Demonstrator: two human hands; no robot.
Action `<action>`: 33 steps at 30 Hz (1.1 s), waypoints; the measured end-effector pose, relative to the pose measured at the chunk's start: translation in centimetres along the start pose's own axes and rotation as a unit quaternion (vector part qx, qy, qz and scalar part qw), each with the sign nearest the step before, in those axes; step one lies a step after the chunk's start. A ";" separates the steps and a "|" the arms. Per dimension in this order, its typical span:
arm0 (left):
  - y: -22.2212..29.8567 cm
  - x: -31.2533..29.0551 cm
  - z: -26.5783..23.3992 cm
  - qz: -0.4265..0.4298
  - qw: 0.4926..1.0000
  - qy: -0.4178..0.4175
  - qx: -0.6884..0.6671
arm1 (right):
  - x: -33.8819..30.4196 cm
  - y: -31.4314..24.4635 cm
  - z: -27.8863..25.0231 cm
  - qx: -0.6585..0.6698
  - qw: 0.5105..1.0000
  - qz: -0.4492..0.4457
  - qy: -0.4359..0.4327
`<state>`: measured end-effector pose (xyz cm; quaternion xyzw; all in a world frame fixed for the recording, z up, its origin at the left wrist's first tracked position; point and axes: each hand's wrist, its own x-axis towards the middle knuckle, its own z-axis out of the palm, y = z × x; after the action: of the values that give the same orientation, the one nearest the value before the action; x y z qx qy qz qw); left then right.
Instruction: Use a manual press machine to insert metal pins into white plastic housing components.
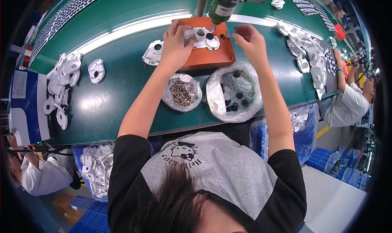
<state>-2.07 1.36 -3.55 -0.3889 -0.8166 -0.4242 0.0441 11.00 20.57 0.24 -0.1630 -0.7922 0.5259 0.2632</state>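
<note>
My left hand (176,46) is closed on the left end of a white plastic part (201,33), which lies on an orange fixture block (207,61). Two dark round pieces show on the part's right side, right below the narrow metal tip (213,27) of a green machine (222,6). My right hand (252,43) hovers beside the block's right edge, thumb and fingers apart, with nothing visible between them. Another white plastic part (153,53) with a round hole lies just left of my left hand.
A bag of brass-coloured screws (181,93) and a bag of black round caps (244,102) stand in front of the block. Piles of white parts lie at left (61,80) and right (312,55). A co-worker (349,100) sits at the far right, another (45,173) at the lower left.
</note>
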 end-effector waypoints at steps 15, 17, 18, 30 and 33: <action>-0.1 0.0 0.2 0.001 1.000 0.004 -0.003 | 1.6 0.5 4.2 -0.033 0.998 -0.004 -0.062; -0.1 0.1 0.2 0.002 1.000 0.004 0.000 | 1.6 0.5 4.2 -0.017 0.998 -0.003 -0.063; -0.1 0.1 0.2 0.001 1.000 0.004 0.000 | 1.5 0.6 4.2 -0.002 0.998 -0.002 -0.065; 0.2 0.2 0.1 0.020 1.000 0.016 0.002 | -0.2 0.4 3.7 -0.224 0.940 -0.254 -0.039; 0.0 0.1 0.1 0.021 1.000 0.013 0.004 | -0.9 -0.1 4.0 -0.196 0.956 -0.213 -0.043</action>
<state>-2.07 1.48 -3.58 -0.4000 -0.8095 -0.4249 0.0650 9.41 17.03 -1.10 -0.0161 -0.9065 0.2993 0.2973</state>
